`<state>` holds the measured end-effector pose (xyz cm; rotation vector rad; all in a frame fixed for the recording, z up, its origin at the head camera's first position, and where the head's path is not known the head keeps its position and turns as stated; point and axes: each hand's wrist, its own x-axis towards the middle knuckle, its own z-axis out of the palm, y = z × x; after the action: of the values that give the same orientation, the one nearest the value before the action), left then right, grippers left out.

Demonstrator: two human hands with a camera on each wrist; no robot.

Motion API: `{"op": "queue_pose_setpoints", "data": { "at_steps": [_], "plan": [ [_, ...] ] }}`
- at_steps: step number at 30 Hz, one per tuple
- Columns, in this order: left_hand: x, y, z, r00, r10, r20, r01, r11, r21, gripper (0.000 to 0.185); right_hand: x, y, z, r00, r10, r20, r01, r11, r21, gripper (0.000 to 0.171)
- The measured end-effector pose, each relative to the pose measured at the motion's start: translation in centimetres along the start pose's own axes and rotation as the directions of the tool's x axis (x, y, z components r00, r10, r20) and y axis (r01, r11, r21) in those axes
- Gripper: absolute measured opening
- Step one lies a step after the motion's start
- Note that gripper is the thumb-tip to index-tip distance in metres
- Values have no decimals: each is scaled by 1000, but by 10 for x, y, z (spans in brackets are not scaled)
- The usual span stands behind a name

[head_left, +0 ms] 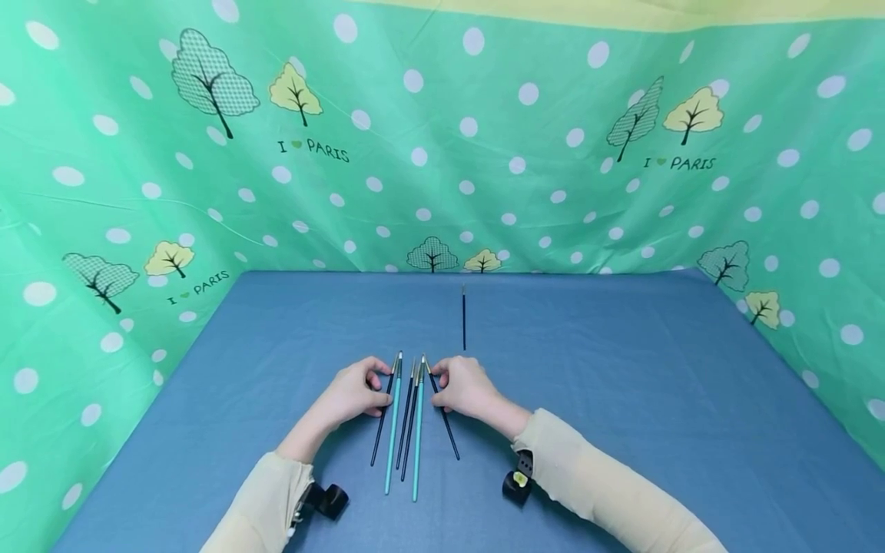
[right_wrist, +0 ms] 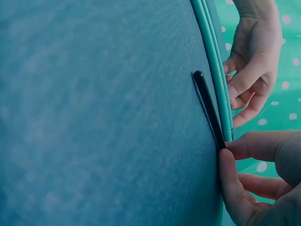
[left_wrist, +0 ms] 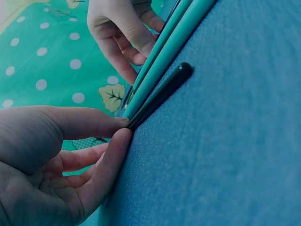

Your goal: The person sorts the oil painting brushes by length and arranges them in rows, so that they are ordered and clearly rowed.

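Observation:
Several thin paintbrushes (head_left: 408, 422), some teal and some dark, lie side by side on the blue table (head_left: 622, 399) between my hands. My left hand (head_left: 376, 390) pinches the leftmost dark brush (left_wrist: 160, 94) between thumb and forefinger at its side. My right hand (head_left: 441, 384) pinches the rightmost dark brush (right_wrist: 207, 106) the same way. In the left wrist view the teal brushes (left_wrist: 164, 52) lie just beyond the dark one, with the other hand behind them. One more dark brush (head_left: 464, 319) lies alone farther back, touched by neither hand.
A green cloth with white dots and tree prints (head_left: 442, 153) walls in the table at the back and both sides. Black wrist-worn cameras (head_left: 330, 499) (head_left: 518, 484) sit on the forearms near the front edge.

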<state>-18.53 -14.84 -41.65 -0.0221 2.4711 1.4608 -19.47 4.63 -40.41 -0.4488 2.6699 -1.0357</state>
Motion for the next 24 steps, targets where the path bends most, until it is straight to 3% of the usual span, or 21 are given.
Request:
{"op": "queue_pose_setpoints", "data": {
  "at_steps": [16,24],
  "plan": [
    [0,-4,1,1000,20,-8,-20,1000,7,38,5,14,1,1000,4,26,-9,985,171,40],
    [-3,-1,1,1000,25,-7,-25,1000,17,38,10,18,-9,999,1,39,-10,975,223,42]
  ]
}}
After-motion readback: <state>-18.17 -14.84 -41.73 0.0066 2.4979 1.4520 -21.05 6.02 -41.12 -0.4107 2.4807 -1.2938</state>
